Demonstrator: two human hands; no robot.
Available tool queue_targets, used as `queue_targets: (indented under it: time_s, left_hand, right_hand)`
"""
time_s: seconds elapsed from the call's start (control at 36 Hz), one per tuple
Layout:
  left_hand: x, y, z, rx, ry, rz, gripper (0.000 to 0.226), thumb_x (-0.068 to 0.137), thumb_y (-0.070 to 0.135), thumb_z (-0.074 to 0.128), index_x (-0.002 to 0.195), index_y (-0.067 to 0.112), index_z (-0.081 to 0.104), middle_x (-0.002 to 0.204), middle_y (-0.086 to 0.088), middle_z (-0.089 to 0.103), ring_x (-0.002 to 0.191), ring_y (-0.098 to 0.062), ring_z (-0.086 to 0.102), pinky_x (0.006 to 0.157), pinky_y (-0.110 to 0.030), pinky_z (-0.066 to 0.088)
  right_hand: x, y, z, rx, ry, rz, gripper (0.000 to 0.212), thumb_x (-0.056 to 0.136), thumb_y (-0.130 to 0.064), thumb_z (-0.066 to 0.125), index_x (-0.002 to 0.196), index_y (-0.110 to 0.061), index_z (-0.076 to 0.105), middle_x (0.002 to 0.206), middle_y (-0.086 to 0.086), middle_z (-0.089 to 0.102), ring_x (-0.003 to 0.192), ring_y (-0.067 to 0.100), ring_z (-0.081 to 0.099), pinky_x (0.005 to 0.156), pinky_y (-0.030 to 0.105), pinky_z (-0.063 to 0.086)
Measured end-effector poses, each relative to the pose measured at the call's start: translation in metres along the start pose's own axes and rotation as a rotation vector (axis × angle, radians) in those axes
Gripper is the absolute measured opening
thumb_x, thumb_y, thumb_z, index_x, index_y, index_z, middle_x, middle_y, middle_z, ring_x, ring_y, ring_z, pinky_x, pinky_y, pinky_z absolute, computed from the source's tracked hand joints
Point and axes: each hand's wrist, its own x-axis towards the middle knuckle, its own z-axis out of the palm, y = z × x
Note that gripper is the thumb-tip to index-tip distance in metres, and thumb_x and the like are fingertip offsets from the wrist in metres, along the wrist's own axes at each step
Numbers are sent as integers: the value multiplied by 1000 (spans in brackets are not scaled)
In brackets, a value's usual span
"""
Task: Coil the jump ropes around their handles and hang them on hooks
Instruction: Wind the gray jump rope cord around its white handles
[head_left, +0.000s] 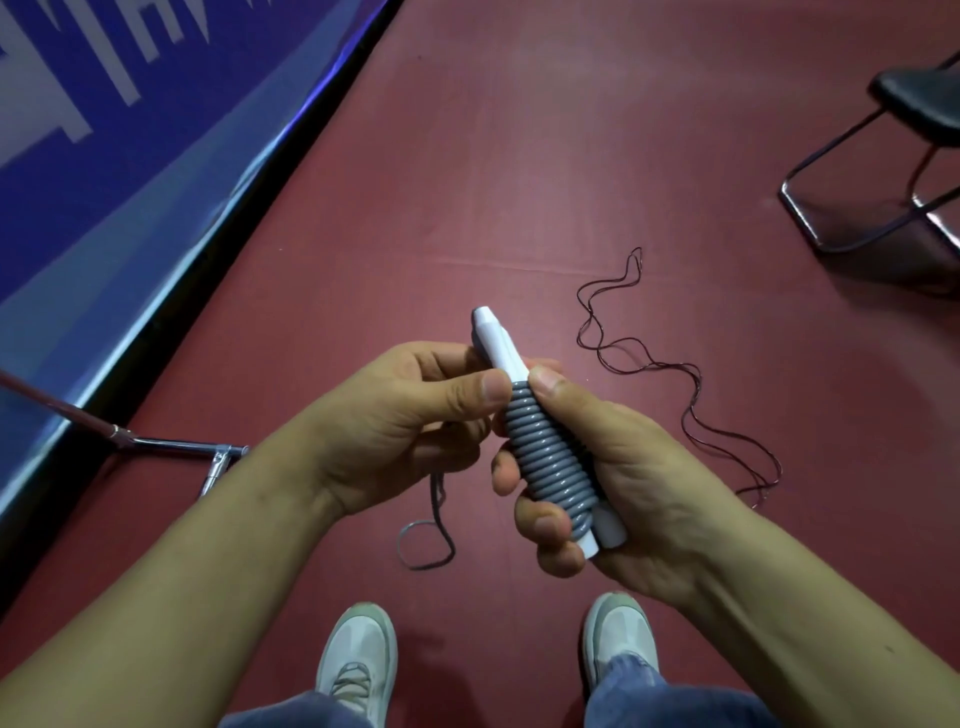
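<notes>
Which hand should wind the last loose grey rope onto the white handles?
Left: the left hand pinches the grey rope at its coil's top, loose tail hanging beneath; the right hand is wrapped round the white plastic handles.

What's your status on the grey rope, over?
Right hand grips grey rope coil; left hand pinches white handles above it. Grey tail trails to floor. Dark red rope lies loose beyond, nothing blocking.

A: What's cut off?
B: The black chair (919, 98) at the right edge, lettering on the banner (78, 182) at the top.
A: Hidden?
B: The white handles (496, 340), mid-length, under grey rope coils (548, 457) and the right hand (623, 467).
</notes>
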Motion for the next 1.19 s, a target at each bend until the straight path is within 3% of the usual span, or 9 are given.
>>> queue_targets:
  time_s: [0.22,0.36,0.58,0.67,0.78,0.86,0.97,1.08,1.19]
  left_hand:
    - [1,-7,5,-120,-88,-25,63,81,28,73,129,-8,54,67,-3,58,36,0,35,41,-13,29]
    - [6,-7,7,-39,-40,-16,71,79,31,73,136,-7,54,69,-2,49,41,-4,27,40,-13,29]
    - [5,-2,5,2,-77,4,47,91,20,63,133,0,61,61,5,58,52,-15,22,48,-26,14]
    - [4,-5,6,3,-106,-21,53,88,22,63,135,-4,57,61,7,62,46,-6,32,46,-21,15]
    - [4,-10,4,-41,-85,-28,37,80,26,73,112,7,72,73,-7,56,60,-22,26,42,-19,22]
    - [3,-9,1,-33,-115,-9,31,79,27,82,105,11,75,71,-3,54,50,-9,29,43,-17,27]
    - [1,-4,-2,46,-117,55,70,73,39,86,124,-4,65,101,-27,55,63,-17,34,54,-22,24]
    - [-2,-1,-1,75,-87,129,62,70,40,88,125,15,72,134,-43,49,93,-31,50,72,-44,20]
    - [1,-5,-6,100,-98,152,45,72,38,85,110,16,77,80,-17,66,66,-16,51,61,-35,21]
  right_hand:
    - [-2,-5,-2,74,-23,40,31,90,-50,57,88,-22,70,69,8,60,41,17,48,39,21,39]
    - [-3,-2,-2,115,-11,46,33,87,-55,59,78,-25,71,65,3,55,39,12,44,37,19,36]
    - [-3,-1,-4,104,-42,67,34,88,-47,56,71,-19,66,65,3,56,37,12,45,37,18,37]
    - [-2,2,-5,90,-46,78,32,85,-46,57,69,-19,66,66,4,56,38,14,44,38,19,36]
    - [1,1,-7,108,-56,104,45,89,-62,52,79,-21,67,66,7,56,38,16,46,41,20,38]
    - [-1,-2,-10,82,-47,149,58,87,-71,49,73,-17,66,62,6,56,36,15,48,37,19,37]
    - [-2,1,-10,85,-81,221,54,87,-63,54,68,-14,64,55,6,54,32,15,48,34,16,34]
    - [3,4,-13,175,-255,237,47,90,-59,58,80,-14,63,57,5,59,35,17,55,37,17,41]
    - [5,7,-15,259,-322,257,42,91,-57,59,87,-15,63,57,7,60,37,21,59,36,19,44]
